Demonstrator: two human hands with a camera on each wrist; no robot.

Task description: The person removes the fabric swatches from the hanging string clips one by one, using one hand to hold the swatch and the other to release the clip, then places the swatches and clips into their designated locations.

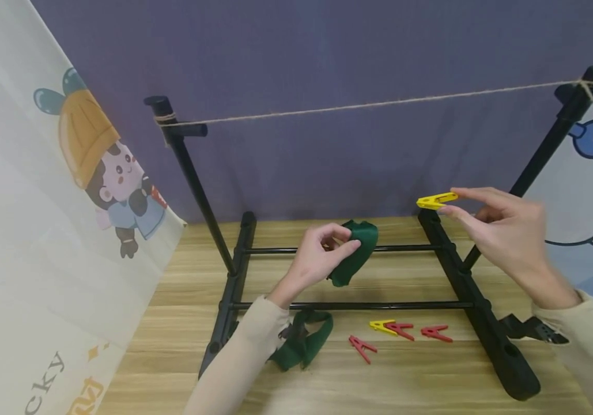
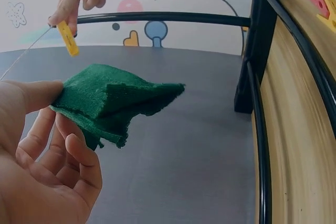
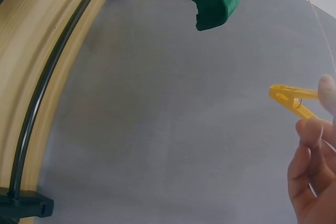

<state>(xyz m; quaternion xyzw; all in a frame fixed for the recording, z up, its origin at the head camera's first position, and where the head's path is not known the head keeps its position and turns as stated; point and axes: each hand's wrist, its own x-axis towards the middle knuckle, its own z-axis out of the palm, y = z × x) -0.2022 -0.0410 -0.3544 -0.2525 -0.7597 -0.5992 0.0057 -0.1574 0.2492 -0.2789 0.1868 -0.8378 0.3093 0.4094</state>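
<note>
Between thumb and fingers my left hand (image 1: 322, 253) pinches a folded piece of dark green cloth (image 1: 354, 253), which hangs above the rack's lower bars. In the left wrist view the green cloth (image 2: 110, 98) shows frayed edges. My right hand (image 1: 509, 230), up near the right post, pinches a yellow clothespin (image 1: 437, 200) by its handle ends, its nose pointing left. The right wrist view shows the same yellow clothespin (image 3: 294, 99) from the side. A thin string (image 1: 348, 107) runs above both hands, with nothing hanging from it.
The string is tied between two black posts (image 1: 192, 178) of a frame on the wooden table (image 1: 405, 380). Another green cloth strip (image 1: 301, 343) lies below my left forearm. Red clothespins (image 1: 436, 333) and a yellow clothespin (image 1: 381, 327) lie in front of the lower bar (image 1: 353, 305).
</note>
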